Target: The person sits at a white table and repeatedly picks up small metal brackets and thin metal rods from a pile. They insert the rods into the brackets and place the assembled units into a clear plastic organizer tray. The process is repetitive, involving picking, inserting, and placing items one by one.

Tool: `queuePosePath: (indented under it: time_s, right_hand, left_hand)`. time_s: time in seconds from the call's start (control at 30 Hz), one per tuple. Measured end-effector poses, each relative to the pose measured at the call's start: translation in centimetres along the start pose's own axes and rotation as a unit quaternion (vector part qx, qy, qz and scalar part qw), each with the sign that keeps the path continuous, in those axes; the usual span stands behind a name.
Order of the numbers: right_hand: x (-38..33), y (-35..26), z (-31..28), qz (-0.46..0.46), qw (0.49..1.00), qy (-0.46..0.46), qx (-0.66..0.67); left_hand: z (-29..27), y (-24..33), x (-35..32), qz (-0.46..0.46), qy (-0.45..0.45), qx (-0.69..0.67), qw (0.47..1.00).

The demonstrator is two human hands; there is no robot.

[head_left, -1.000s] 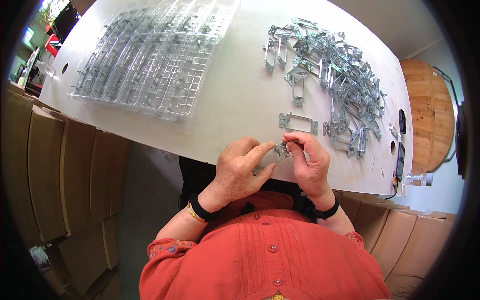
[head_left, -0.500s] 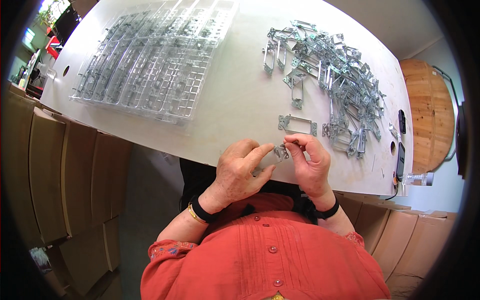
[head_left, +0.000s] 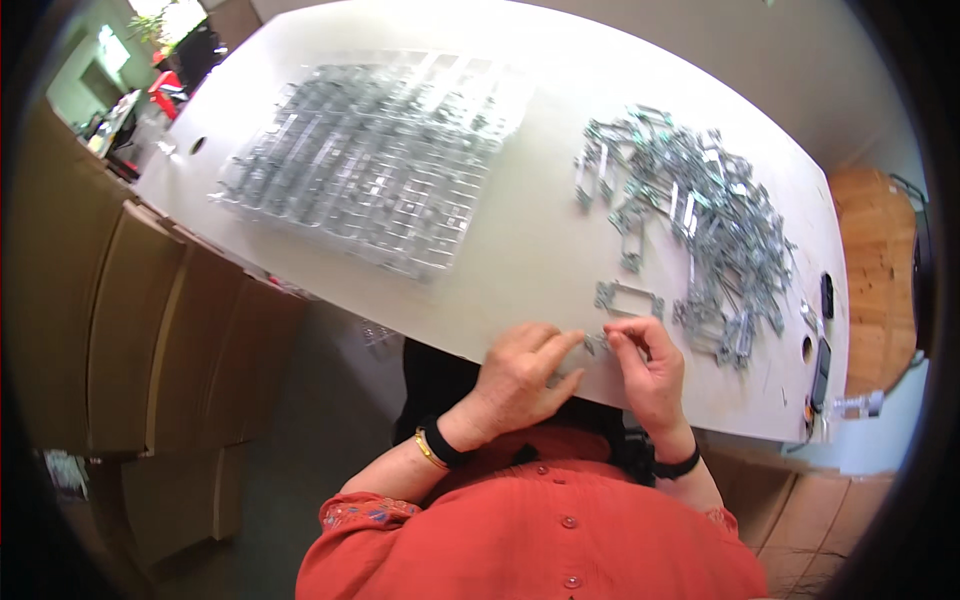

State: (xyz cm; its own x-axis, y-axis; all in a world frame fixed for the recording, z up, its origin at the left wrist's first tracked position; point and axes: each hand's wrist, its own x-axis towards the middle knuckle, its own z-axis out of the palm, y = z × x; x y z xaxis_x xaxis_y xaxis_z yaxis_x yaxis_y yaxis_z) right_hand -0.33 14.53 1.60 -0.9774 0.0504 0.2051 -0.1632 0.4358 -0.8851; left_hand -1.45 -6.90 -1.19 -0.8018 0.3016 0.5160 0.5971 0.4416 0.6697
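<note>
A small metal bracket (head_left: 597,343) is pinched between the fingertips of the left hand (head_left: 520,375) and the right hand (head_left: 650,372), at the near edge of the white surface (head_left: 520,230). Little is changed since the earlier frames: both hands are kept together on it, just below a lone bracket (head_left: 628,298).

At the near edge of the white worktop (head_left: 520,240), the left hand (head_left: 520,375) and right hand (head_left: 650,370) meet, fingertips pinching a small metal bracket (head_left: 597,343) between them. Just beyond it, toward 12 o'clock, lies a flat metal frame (head_left: 628,298). A loose heap of metal clips (head_left: 700,230) spreads toward 1 o'clock. Clear plastic trays (head_left: 370,170) filled with parts sit at 10 o'clock.
</note>
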Motion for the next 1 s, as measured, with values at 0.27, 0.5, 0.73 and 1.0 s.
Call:
queuePosePath:
  time_s: [0.27, 0.5, 0.73, 1.0]
  right_hand:
    - [-1.2, -0.7, -0.6, 0.003, 0.997, -0.026, 0.077]
    - [-1.4, -4.3, -1.9, -0.153, 0.985, -0.029, 0.071]
    - [-1.5, -3.9, -1.9, -0.148, 0.988, -0.035, 0.026]
    - [-1.6, -2.2, -4.0, -0.112, 0.993, -0.034, -0.028]
  left_hand:
    - [-0.2, 1.8, 0.4, 0.054, 0.001, 0.108, 0.993]
    - [-0.1, 3.1, 2.5, 0.099, 0.067, 0.107, 0.987]
    - [0.1, 0.8, 0.4, -0.016, 0.076, 0.000, 0.997]
    - [-1.9, -0.6, -0.8, -0.057, 0.061, 0.104, 0.991]
